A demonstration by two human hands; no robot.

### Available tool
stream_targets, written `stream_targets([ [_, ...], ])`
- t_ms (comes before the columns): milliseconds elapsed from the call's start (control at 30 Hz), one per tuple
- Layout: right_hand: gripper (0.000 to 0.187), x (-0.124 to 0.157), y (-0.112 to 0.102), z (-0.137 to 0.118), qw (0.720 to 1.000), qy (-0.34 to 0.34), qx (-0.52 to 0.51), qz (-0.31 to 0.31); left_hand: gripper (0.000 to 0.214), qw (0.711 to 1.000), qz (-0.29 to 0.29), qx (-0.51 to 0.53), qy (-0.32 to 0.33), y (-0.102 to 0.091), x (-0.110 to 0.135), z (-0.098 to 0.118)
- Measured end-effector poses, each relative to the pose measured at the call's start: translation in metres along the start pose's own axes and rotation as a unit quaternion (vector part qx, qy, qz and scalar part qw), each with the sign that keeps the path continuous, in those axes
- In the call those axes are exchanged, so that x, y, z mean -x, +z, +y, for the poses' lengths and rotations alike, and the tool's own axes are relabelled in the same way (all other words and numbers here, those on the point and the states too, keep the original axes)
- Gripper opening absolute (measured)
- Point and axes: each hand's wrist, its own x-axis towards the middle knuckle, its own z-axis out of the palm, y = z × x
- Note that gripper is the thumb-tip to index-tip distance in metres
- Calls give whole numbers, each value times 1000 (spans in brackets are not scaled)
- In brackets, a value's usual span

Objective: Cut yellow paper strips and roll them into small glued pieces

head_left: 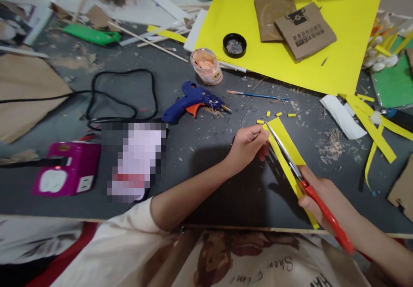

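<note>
My left hand [250,145] pinches the far end of a yellow paper strip [280,128] above the dark table. In my right hand [322,196] is a pair of scissors [325,214] with red handles, its metal blades lying along the strip and the tips close to my left fingertips. The strip's near end reaches down past the table's front edge. Just beyond my left hand lie several small yellow paper rolls [279,114]. A thin paintbrush [258,95] with a blue handle rests behind them.
A blue glue gun [196,100], an open jar [206,66] and a black lid [234,45] lie beyond my hands. Large yellow sheets [342,63] carry cardboard pieces [305,31]. To the left are a blurred-out phone [137,162], a purple box [67,168] and a looped black cable [154,89]. Yellow strips [371,128] lie right.
</note>
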Motion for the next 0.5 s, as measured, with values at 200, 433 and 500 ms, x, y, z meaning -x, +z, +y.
stream_targets([
  [200, 53, 0, 9, 12, 1000, 3, -6, 23, 24, 1000, 1, 2, -4, 0, -1, 0],
  [433, 57, 3, 11, 16, 1000, 4, -10, 25, 25, 1000, -12, -3, 12, 0, -2, 0],
  [500, 57, 2, 12, 17, 999, 3, -13, 30, 25, 1000, -14, -4, 12, 0, -1, 0],
])
